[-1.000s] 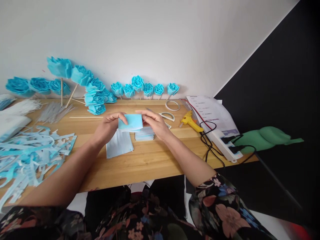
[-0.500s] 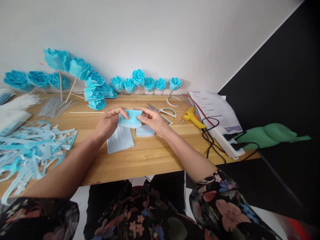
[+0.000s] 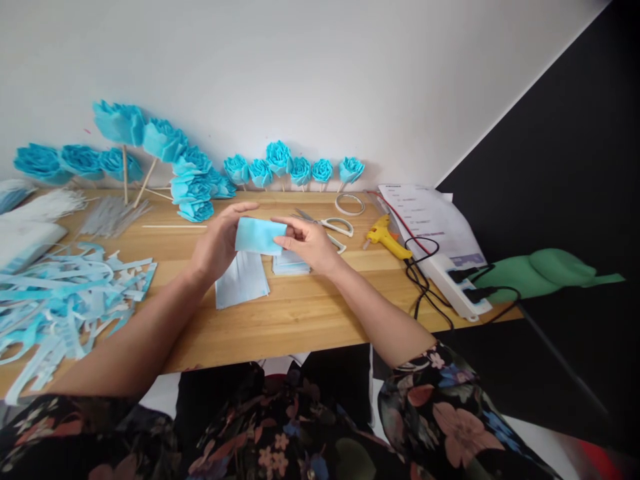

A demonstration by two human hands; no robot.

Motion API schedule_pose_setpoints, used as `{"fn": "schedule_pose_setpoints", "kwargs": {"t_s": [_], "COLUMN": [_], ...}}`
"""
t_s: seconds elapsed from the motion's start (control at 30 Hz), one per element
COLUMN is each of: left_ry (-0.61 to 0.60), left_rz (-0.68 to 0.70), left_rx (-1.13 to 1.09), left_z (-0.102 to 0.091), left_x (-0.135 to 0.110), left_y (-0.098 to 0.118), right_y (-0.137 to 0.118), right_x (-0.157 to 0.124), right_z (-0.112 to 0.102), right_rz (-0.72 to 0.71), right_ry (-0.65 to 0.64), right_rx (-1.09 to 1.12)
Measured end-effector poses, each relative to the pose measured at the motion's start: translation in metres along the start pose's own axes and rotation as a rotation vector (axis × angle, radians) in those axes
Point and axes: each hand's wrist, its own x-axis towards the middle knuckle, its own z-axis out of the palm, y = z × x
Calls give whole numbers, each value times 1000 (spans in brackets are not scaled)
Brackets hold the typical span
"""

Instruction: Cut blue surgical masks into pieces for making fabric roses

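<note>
My right hand (image 3: 310, 243) pinches a light blue rectangle of folded, fabric-like sheet (image 3: 257, 236) at its right end, thumb in front and fingers behind. Beside the sheet's left edge is my left hand (image 3: 219, 240), open, its upper fingers stretched out above the sheet. Its other fingers are partly hidden, and whether they touch the sheet I cannot tell. Under the hands, a pale blue pleated sheet stack (image 3: 242, 281) lies on the wooden table (image 3: 310, 313). A smaller stack of pale blue pieces (image 3: 291, 264) sits to its right, partly covered by my right hand.
Scissors (image 3: 337, 227) and a tape roll (image 3: 349, 204) lie behind my right hand. Farther right are a yellow glue gun (image 3: 385, 237), black cables and a white power strip (image 3: 453, 287). Blue handmade flowers (image 3: 279, 157) line the wall. Cut strips (image 3: 65, 293) heap at left.
My left hand has let go of the blue sheet's left part, its fingers lifting and straightening. The sheet stays in my right hand, more of its face now showing.
</note>
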Motion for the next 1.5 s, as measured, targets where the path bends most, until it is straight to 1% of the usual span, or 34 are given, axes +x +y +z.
{"fn": "schedule_pose_setpoints", "kwargs": {"t_s": [0.07, 0.13, 0.23, 0.3, 0.5, 0.67, 0.9, 1.07, 1.2, 1.33, 1.5], "left_ry": [25, 34, 11, 3, 42, 102, 123, 78, 71, 56, 44], "left_rz": [-8, -12, -25, -29, 47, 124, 110, 47, 55, 55, 40], "left_rx": [-40, -22, 48, 47, 43, 55, 91, 55, 46, 46, 58], "left_z": [0, 0, 0, -1, 0, 2, 1, 0, 1, 3, 8], "left_x": [1, 1, 2, 3, 3, 3, 2, 3, 3, 2, -2], "left_y": [0, -2, -5, -8, -10, -10, -10, -11, -12, -12, -11], "right_y": [1, 2, 1, 0, -5, -6, -6, 1, -3, -7, -2], "right_x": [0, 0, 0, 0, -2, -2, -2, -1, -2, -2, 0], "right_z": [0, 0, 1, 1, 2, 1, 1, 0, -2, -3, -4], "right_rz": [-15, -21, -32, -37, -1, -50, -52, -53, -71, -49, -21], "right_ry": [18, 30, 40, 42, -33, -33, -28, -17, -23, -16, 56], "right_rx": [-28, -43, -54, -55, -69, -108, -127, -118, -76, -18, 39]}}
